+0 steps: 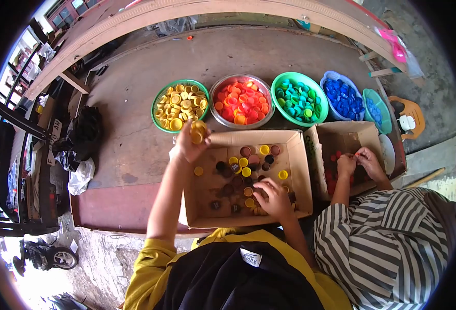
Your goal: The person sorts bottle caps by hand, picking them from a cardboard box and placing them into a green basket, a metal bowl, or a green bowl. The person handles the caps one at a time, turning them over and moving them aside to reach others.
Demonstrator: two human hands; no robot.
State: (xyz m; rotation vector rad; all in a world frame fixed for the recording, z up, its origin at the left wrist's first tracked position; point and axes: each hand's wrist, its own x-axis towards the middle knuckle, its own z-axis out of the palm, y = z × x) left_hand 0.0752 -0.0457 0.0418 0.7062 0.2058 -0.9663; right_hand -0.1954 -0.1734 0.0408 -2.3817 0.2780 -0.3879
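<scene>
My left hand is closed around several yellow caps, raised over the back left corner of the cardboard box. Just behind it stands a green-rimmed basket full of yellow caps. My right hand is inside the box at its right front, fingers bent and spread over the caps. Whether a cap is between those fingers cannot be made out. Yellow caps, brown caps and black caps lie scattered on the box floor.
A steel bowl of red and orange caps, a green bowl and blue baskets stand in a row behind. On the right, a co-worker's hands are over a second cardboard box. Plastic bags lie at left.
</scene>
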